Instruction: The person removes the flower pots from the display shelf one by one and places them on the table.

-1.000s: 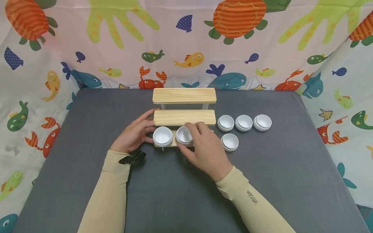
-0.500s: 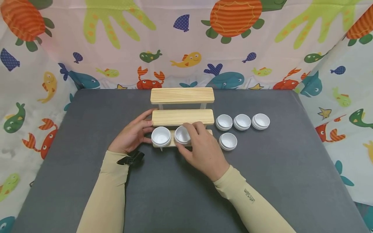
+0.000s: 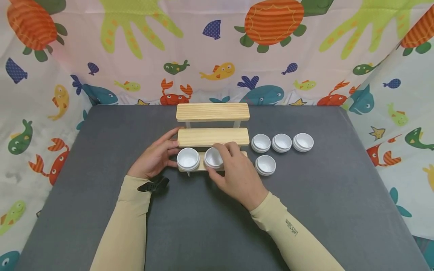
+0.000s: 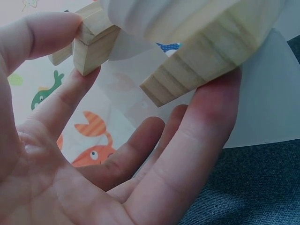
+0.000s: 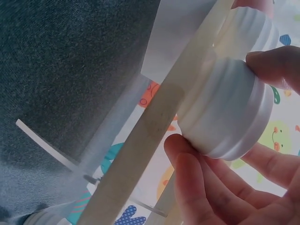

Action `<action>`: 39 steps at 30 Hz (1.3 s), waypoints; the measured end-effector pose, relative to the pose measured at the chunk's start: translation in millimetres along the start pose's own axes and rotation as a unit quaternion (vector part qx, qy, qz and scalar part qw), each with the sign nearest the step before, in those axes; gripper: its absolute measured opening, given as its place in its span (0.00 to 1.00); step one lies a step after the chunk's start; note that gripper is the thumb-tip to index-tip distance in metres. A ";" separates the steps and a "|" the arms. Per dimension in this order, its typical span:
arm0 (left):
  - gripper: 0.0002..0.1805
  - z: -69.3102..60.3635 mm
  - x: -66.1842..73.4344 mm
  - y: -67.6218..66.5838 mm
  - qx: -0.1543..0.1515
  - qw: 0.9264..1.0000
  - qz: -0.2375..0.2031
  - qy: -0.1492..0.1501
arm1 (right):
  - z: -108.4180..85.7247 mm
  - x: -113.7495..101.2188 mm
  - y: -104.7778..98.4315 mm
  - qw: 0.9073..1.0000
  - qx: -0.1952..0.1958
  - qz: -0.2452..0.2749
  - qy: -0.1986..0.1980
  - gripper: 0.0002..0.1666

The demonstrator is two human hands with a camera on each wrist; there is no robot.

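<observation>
A three-tier wooden stand (image 3: 213, 137) with pale shelves stands on the grey table. At its left end my left hand (image 3: 154, 156) pinches the middle shelf (image 4: 96, 44) between thumb and a finger, while another finger touches the underside of the lowest shelf (image 4: 201, 61). On that lowest shelf sit two ribbed white bowls. The left bowl (image 3: 188, 158) stands by itself near my left hand. My right hand (image 3: 240, 177) holds the second bowl (image 5: 225, 110) by its sides, thumb and fingers around it. The bowl's right part is hidden by the hand in the head view.
To the right of the stand, three white bowls (image 3: 281, 142) stand in a row on the grey table (image 3: 339, 210), with one more bowl (image 3: 265, 165) in front of them. A patterned curtain (image 3: 142, 67) surrounds the table at the back and sides.
</observation>
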State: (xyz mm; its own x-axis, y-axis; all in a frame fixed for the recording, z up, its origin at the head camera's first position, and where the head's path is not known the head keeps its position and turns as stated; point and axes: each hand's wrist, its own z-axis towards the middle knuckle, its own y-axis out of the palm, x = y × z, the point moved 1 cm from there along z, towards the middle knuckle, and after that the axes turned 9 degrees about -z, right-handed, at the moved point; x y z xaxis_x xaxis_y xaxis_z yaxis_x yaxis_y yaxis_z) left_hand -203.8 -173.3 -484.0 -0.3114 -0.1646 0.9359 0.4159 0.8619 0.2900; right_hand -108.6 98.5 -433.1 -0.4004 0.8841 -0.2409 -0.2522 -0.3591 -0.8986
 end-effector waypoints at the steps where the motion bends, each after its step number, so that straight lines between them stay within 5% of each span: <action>1: 0.36 0.1 0.2 0.0 0.000 1.000 0.002 0.000 | 0.0 0.2 -0.3 1.000 -0.001 0.001 -0.001 0.37; 39: 0.35 0.3 1.1 2.0 -0.003 1.000 0.000 -0.001 | -0.6 -2.4 -15.9 1.000 -0.003 0.012 -0.026 0.37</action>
State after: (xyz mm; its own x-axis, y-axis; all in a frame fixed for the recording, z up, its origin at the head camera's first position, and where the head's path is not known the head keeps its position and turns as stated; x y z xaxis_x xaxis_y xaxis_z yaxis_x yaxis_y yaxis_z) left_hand -203.6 -171.6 -482.4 -0.3129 -0.1642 0.9355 0.4203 0.8593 0.2914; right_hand -103.1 102.3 -418.4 -0.4515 0.8586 -0.2430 -0.2369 -0.3779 -0.8951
